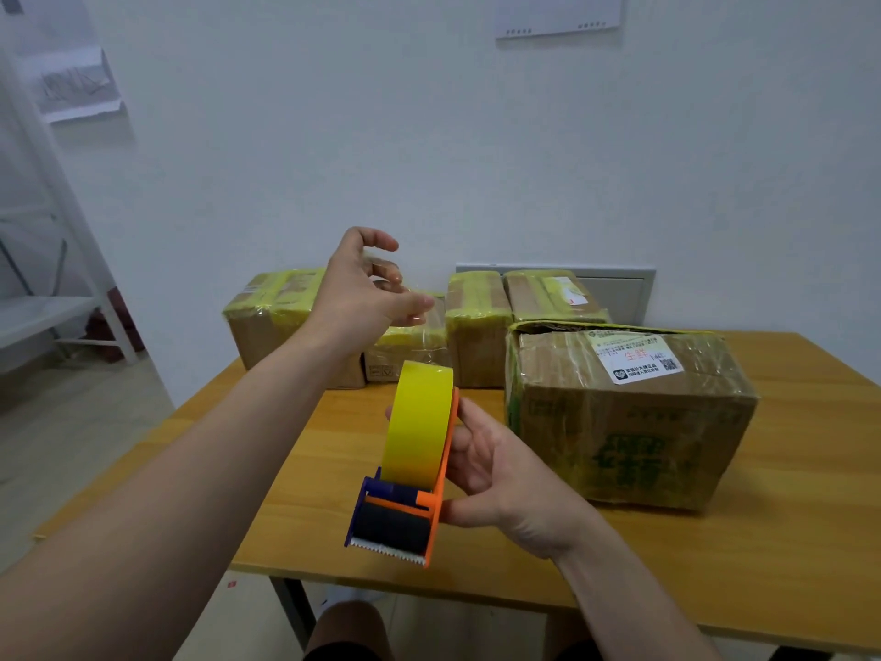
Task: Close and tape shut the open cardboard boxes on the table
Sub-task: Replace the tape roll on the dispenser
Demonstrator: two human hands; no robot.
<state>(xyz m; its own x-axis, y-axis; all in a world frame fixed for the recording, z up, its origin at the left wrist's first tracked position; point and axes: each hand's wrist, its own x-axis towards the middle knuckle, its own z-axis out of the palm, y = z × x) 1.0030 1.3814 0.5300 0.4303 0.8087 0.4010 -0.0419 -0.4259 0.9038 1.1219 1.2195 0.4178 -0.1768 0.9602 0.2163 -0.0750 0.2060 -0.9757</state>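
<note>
My right hand (500, 474) grips an orange and blue tape dispenser (405, 512) by its side, above the table's front. It carries a roll of yellow tape (419, 427). My left hand (362, 293) is raised above the roll and pinches the end of a thin, see-through strip of tape (419, 341) that runs down to the roll. A large cardboard box (629, 422) with a white label stands on the right. Its top flaps are down, with a dark gap along the far edge. Several smaller boxes wrapped in yellow tape stand at the back, among them a left box (267, 322) and a middle box (476, 331).
The wooden table (333, 469) stands against a white wall, with its left and front edges in view. A white metal rack (57, 302) stands on the floor to the left. My knees show below the table's front edge.
</note>
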